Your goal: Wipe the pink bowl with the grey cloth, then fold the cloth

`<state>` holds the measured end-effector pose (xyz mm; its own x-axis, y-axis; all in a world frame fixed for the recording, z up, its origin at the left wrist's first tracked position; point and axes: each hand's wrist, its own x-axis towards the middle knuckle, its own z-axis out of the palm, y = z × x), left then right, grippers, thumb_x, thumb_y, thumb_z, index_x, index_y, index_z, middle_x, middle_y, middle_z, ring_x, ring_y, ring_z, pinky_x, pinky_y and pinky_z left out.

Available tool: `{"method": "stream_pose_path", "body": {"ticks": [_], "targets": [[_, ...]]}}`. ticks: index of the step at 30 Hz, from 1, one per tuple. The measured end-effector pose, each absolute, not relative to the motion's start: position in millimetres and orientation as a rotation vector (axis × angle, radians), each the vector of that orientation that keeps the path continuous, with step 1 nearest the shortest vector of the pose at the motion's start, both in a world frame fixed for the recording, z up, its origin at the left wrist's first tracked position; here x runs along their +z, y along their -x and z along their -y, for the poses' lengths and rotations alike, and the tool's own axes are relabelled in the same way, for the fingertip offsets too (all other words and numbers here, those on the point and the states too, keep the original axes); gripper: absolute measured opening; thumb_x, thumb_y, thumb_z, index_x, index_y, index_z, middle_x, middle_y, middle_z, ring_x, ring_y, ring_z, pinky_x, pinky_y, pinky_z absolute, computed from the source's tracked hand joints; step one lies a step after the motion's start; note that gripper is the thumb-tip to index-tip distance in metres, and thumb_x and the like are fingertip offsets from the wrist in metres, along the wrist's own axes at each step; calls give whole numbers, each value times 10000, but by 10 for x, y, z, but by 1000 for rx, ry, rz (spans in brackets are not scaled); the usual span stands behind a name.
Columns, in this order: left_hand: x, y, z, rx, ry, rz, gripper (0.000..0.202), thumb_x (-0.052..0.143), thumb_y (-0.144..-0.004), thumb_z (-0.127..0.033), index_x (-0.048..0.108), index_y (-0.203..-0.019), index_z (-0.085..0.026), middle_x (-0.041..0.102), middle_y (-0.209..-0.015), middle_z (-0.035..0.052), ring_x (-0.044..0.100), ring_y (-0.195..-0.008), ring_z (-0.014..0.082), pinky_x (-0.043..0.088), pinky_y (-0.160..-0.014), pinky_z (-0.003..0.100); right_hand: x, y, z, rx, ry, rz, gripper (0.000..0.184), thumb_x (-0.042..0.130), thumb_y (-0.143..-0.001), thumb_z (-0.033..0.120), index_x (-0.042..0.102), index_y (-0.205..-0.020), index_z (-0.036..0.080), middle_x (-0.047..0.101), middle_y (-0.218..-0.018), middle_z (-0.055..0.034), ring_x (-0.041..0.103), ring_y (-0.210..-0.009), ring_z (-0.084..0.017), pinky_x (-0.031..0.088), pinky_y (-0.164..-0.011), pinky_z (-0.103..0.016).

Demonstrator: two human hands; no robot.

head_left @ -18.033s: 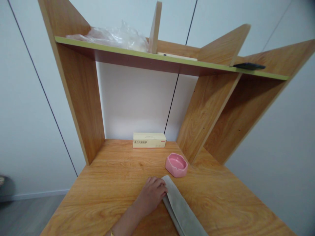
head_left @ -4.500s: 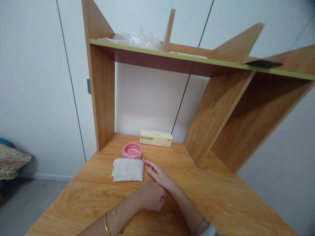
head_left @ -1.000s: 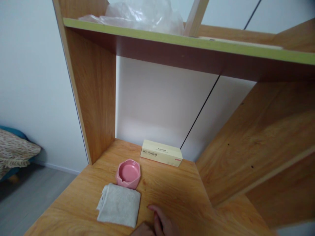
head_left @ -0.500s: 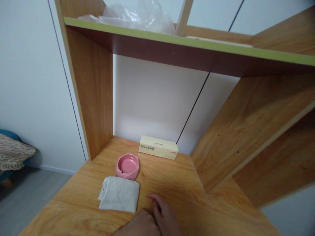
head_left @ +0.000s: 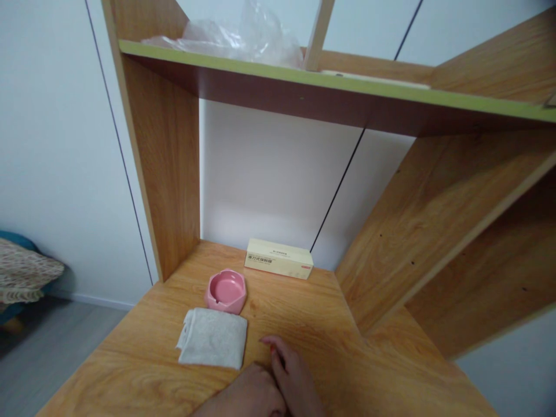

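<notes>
My right hand (head_left: 292,376) lies flat on the wooden desk (head_left: 369,376) at the bottom edge of the view, fingers stretched out and holding nothing. Its fingertips rest just right of a folded pale grey cloth (head_left: 212,346) without touching it. My left hand (head_left: 245,397) sits close against the right hand's left side with its fingers curled under; only its back shows. A pink faceted dish (head_left: 226,291) stands right behind the cloth. Further back, by the wall, lies a long cream box (head_left: 278,266).
A wooden shelf unit rises from the desk, with an upright panel (head_left: 167,174) on the left and slanted panels (head_left: 425,220) on the right. Crumpled clear plastic (head_left: 237,37) lies on the green-edged top shelf (head_left: 304,75). Patterned fabric (head_left: 24,275) lies low at the far left.
Over the last second the view shifted slightly, so both hands show a little more at the bottom. Cloth, dish and box have not moved; 18 seconds ago the cloth lay long and the dish stood further right.
</notes>
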<state>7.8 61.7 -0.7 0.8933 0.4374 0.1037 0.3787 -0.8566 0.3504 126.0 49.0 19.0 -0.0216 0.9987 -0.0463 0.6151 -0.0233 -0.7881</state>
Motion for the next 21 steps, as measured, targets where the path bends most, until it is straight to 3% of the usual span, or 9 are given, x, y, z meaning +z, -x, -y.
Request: {"method": "stream_pose_path", "body": {"ticks": [12, 21], "targets": [[127, -69, -581, 230, -2748, -660, 186, 592, -715, -119, 613, -534, -158, 592, -489, -43, 359, -388, 58, 245, -421, 194, 166, -1273, -486, 858, 1676, 1704, 323, 343, -816, 226, 599, -1012, 202, 638, -1058, -50, 571, -989, -169, 394, -882, -295], [39, -111, -620, 152, -2854, -668, 139, 630, -683, -185, 639, -545, -180, 610, -493, -39, 444, -418, 81, 211, -385, 203, 160, -1276, -491, 863, 1667, 1685, 315, 347, -820, 226, 601, -1006, 206, 641, -1050, -45, 571, -983, -165, 394, -878, -294]]}}
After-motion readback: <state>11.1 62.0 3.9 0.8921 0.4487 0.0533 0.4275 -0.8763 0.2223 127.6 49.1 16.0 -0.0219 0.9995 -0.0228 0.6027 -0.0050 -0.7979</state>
